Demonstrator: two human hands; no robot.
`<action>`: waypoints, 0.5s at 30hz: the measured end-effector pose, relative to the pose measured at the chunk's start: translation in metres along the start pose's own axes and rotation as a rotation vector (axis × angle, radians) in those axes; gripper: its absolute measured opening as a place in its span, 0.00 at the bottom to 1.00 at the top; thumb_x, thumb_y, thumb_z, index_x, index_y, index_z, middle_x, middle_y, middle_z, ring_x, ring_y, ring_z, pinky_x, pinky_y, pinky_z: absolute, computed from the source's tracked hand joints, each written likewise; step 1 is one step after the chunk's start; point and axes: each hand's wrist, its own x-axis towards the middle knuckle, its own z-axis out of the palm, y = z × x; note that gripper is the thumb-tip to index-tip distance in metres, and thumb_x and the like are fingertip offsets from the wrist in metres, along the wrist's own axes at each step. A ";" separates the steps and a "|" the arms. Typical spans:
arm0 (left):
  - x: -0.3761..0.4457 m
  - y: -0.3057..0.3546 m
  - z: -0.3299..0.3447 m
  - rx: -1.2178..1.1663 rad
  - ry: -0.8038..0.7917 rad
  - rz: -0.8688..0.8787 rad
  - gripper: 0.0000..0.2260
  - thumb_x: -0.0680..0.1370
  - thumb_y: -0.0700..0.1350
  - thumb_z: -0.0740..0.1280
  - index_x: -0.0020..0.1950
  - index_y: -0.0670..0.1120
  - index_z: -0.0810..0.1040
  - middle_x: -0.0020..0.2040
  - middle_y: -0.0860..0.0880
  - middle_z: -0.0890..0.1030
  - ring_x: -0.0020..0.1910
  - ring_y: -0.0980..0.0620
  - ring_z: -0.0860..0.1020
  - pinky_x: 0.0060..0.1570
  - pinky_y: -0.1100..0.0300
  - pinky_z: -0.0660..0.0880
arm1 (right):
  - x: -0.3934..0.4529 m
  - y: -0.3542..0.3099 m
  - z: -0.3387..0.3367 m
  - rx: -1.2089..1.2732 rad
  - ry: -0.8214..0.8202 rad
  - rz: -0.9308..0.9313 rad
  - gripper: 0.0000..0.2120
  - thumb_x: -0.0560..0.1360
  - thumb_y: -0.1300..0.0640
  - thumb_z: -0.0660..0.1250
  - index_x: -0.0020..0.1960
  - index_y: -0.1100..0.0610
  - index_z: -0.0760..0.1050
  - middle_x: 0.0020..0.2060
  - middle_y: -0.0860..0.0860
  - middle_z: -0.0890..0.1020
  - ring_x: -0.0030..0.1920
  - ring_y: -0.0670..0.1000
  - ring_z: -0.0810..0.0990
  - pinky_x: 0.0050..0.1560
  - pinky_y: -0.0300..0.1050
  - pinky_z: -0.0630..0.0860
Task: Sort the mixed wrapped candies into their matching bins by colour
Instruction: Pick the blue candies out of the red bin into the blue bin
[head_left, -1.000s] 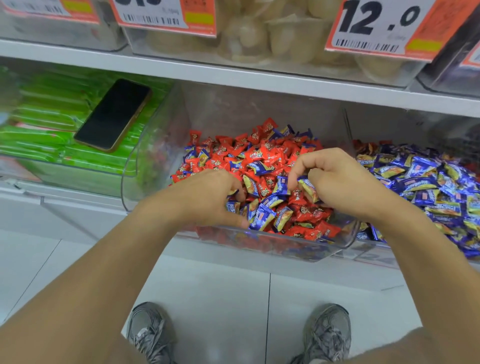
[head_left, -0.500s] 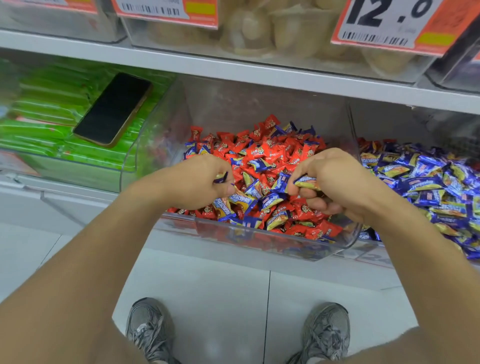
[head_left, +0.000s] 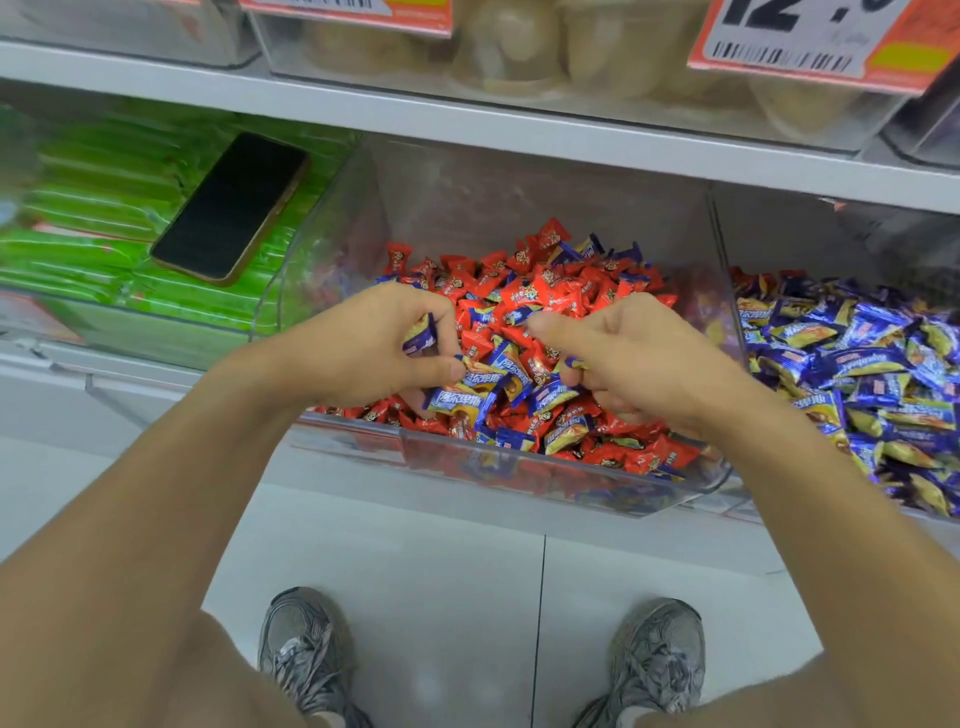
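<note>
We are reaching both arms into the clear plastic middle bin (head_left: 519, 467), which is heaped with red wrapped candies (head_left: 540, 296) and has blue-and-yellow wrapped candies (head_left: 550, 400) scattered through them.

Our left hand (head_left: 363, 348) is curled over the pile on its own side of the bin. Its fingers are bent round a blue-wrapped candy (head_left: 420, 335) that pokes out between them, and the thumb lies across the loose sweets below it.

Our right hand (head_left: 634, 358) sits just beside the left, the two nearly meeting over the middle of the heap. Its fingers are bent down among the sweets, with a scrap of blue wrapper (head_left: 574, 362) showing at the thumb. The fingertips are blurred, so we cannot tell whether it really grips anything.

Beyond our right hand, past the clear wall, stands the neighbouring clear bin (head_left: 724, 291) filled with blue-and-yellow wrapped sweets (head_left: 852, 364). Beyond our left hand is a clear bin (head_left: 156, 332) of green packets (head_left: 93, 218), and on them lies a black phone with a gold edge (head_left: 231, 208), face up and tilted.

Above both hands runs a white shelf (head_left: 519, 124), carrying clear tubs of pale sweets (head_left: 519, 47) and an orange price tag (head_left: 810, 41). Below our arms we see white floor tiles (head_left: 441, 597) and two grey laced trainers (head_left: 301, 654).
</note>
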 end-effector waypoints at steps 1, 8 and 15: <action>0.000 0.000 0.000 -0.024 -0.004 0.004 0.07 0.76 0.44 0.72 0.43 0.43 0.76 0.30 0.48 0.82 0.30 0.54 0.83 0.26 0.72 0.69 | 0.001 0.001 0.002 -0.057 0.014 -0.051 0.25 0.79 0.43 0.64 0.34 0.63 0.72 0.19 0.47 0.74 0.19 0.49 0.66 0.23 0.38 0.64; 0.000 -0.002 -0.002 -0.229 0.063 0.068 0.07 0.77 0.41 0.70 0.45 0.39 0.75 0.31 0.43 0.81 0.28 0.48 0.82 0.28 0.63 0.75 | 0.010 -0.001 0.017 -0.284 -0.077 -0.351 0.23 0.68 0.34 0.70 0.59 0.44 0.76 0.43 0.46 0.79 0.38 0.41 0.77 0.40 0.38 0.73; 0.003 -0.003 0.005 -0.347 0.180 0.116 0.05 0.78 0.42 0.69 0.49 0.42 0.75 0.36 0.42 0.84 0.34 0.46 0.84 0.38 0.56 0.81 | 0.018 -0.007 0.025 -0.222 0.081 -0.379 0.17 0.71 0.43 0.74 0.53 0.49 0.75 0.43 0.44 0.82 0.42 0.43 0.80 0.45 0.48 0.77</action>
